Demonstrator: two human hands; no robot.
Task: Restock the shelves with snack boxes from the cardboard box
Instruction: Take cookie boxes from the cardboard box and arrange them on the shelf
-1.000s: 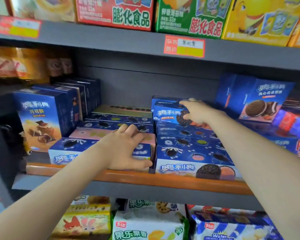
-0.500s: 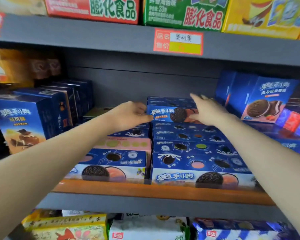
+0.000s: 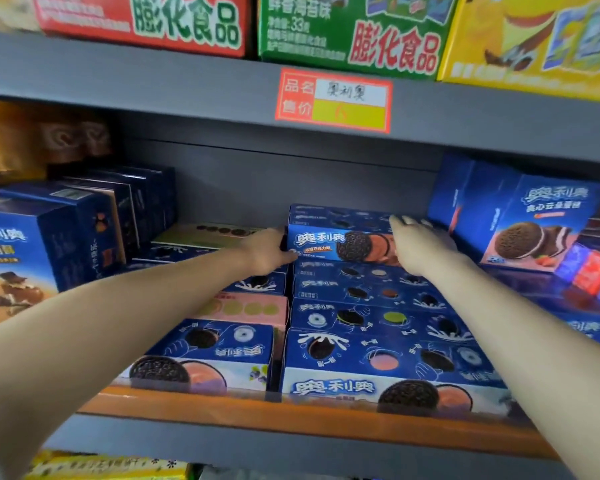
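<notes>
Nearest me, both my forearms stretch out over rows of blue cookie boxes lying flat on the shelf (image 3: 291, 424). The top blue box (image 3: 340, 242), printed with a dark sandwich cookie and white Chinese lettering, sits between my hands. My left hand (image 3: 269, 251) presses its left end, fingers curled; my right hand (image 3: 418, 244) lies over its right end, fingers spread. Above them, a red price tag (image 3: 333, 100) shows a handwritten name.

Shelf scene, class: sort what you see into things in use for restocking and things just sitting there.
In use: left hand, right hand, top blue cookie box, middle shelf.
Sitting there: price tag, red carton, green carton, yellow carton.
</notes>
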